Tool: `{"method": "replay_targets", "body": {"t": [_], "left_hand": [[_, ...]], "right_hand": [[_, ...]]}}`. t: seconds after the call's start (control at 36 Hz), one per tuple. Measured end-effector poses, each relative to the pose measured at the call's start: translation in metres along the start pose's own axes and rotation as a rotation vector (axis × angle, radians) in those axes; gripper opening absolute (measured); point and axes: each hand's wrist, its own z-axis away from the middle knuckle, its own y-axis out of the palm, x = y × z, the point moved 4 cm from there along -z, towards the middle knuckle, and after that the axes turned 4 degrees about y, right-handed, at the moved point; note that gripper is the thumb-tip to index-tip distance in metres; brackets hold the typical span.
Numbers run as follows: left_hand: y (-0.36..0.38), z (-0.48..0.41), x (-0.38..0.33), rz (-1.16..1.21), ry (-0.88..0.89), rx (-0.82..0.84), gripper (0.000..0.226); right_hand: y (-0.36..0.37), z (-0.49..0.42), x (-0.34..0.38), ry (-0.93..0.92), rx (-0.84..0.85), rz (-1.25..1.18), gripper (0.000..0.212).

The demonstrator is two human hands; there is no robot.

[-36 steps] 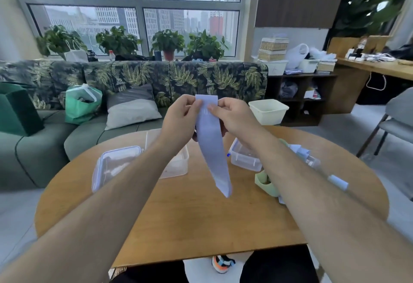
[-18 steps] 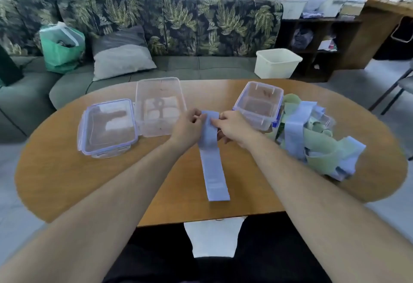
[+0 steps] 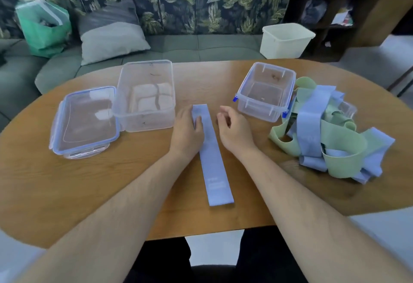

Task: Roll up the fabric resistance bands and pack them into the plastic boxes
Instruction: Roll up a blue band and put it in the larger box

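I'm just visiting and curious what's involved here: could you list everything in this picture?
table: one, brown wood, oval, foreground
flat band: one, blue, table centre, unrolled
band pile: one heap, green and blue, table's right
large box: one, clear, open, left of centre
blue-rimmed lid: one, clear, far left, beside the large box
small box: one, clear with blue clips, open, beside the band pile
bin: one, white, floor behind table
sofa: one, leaf-patterned, behind table
pillow: one, grey, on sofa
bag: one, green, on sofa
left hand: one, rests on the flat band's left edge
right hand: one, loosely curled beside the flat band, holding nothing
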Motion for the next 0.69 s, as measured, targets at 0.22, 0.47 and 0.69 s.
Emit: {"method": "replay_targets", "body": {"t": [0.22,0.47,0.69], "left_hand": [[0.003,-0.003,0.0,-0.137,0.063,0.035,0.042],[0.006,-0.009,-0.006,-0.177,0.085,-0.008,0.037],[0.007,-0.008,-0.008,-0.213,0.089,0.07,0.042]], "right_hand": [[0.008,-0.002,-0.003,-0.078,0.066,0.182,0.042],[0.008,-0.005,-0.003,-0.071,-0.011,0.239,0.041],[0.005,0.0,0.005,-0.104,0.036,0.286,0.039]]}}
